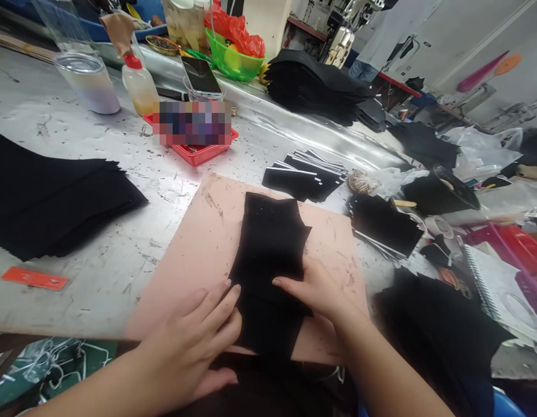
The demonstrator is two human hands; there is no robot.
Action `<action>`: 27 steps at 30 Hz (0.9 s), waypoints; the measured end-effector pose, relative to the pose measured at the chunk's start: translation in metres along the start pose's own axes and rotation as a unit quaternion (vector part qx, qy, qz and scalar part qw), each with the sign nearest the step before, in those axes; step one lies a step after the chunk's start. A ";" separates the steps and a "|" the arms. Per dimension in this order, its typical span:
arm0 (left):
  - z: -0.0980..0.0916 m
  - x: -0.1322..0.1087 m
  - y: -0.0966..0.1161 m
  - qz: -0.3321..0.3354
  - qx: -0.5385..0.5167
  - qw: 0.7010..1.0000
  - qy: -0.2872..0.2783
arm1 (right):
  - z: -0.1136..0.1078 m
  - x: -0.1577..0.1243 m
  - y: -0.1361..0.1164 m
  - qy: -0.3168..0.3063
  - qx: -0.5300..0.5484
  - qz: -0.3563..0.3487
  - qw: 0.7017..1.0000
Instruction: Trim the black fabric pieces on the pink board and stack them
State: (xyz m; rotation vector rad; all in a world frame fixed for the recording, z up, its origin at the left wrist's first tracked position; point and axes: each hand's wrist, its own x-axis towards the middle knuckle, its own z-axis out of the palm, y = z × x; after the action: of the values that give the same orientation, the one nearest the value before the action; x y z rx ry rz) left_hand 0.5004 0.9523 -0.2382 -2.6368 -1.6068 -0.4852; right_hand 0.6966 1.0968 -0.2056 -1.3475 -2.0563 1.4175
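Observation:
A black cut fabric piece (270, 243) lies lengthwise on a pink board (181, 260) in front of me, its lower end hanging past the board's near edge. My left hand (207, 336) is at the fabric's left edge, fingers stretched out and touching it, thumb apart. On the other side, my right hand (314, 289) grips the fabric's right edge. Its thumb lies on top, and its other fingers are hidden under or behind the cloth.
Black fabric stacks lie left (55, 202) and right (437, 336). Beyond the board are black pieces with white strips (307, 174) and a red basket (198, 155). A glue bottle (138, 87), tumbler (88, 87) and phone (201, 75) stand farther back. An orange strip (33, 278) lies left.

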 end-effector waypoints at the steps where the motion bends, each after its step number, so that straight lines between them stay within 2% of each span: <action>1: 0.000 0.000 0.000 0.000 0.000 1.000 0.000 | 0.000 0.000 0.000 -0.005 -0.004 -0.001 1.000; 7: 0.000 0.014 0.009 0.001 0.034 0.999 0.013 | 0.004 -0.001 -0.001 -0.010 -0.028 0.006 1.000; 9: 0.003 0.021 0.016 0.031 0.039 0.999 0.014 | 0.005 -0.002 -0.001 -0.005 -0.038 0.009 0.999; 13: 0.012 0.032 0.027 0.094 0.045 0.994 -0.032 | -0.002 -0.004 0.002 -0.002 -0.046 0.004 0.999; 16: 0.015 0.034 0.030 0.096 0.063 0.993 -0.033 | -0.017 -0.007 0.009 -0.052 -0.016 0.012 0.998; 18: 0.014 0.035 0.030 0.101 0.065 0.992 -0.031 | -0.025 -0.010 0.013 -0.080 0.031 0.041 0.995; 22: 0.010 0.036 0.031 0.082 0.074 0.992 -0.060 | -0.030 -0.012 0.016 -0.045 0.049 0.093 0.993; 27: 0.011 0.037 0.030 0.086 0.062 0.992 -0.062 | -0.027 -0.012 0.013 -0.030 0.012 0.087 0.996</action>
State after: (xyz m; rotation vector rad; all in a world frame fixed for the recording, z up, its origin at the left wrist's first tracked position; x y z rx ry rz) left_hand 0.5454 0.9722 -0.2337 -2.7263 -1.3703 -0.2127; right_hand 0.7279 1.1028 -0.2016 -1.5235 -1.9927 1.5666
